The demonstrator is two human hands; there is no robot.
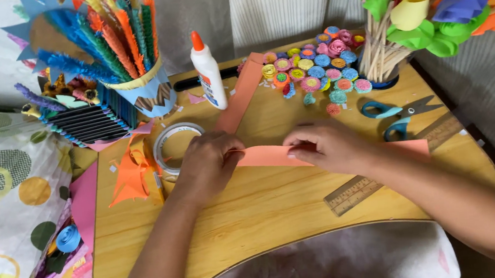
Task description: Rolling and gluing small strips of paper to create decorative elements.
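White glue bottle with orange cap (207,71) standing on the wooden table (265,209), tape roll (175,146) lying flat, blue-handled scissors (397,114), wooden ruler (382,175), cluster of rolled paper flowers (316,70) — many colours

Package: 1 white plastic glue bottle with an orange cone cap (207,71), upright at the desk's back edge, left of centre.
Label: 1 blue and orange panel (209,87) on the bottle's front.
Signs, screens: none visible.

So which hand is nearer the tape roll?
Left. The left hand lies right beside the tape roll, just right of it; the right hand is farther right, both pressing the orange paper strip.
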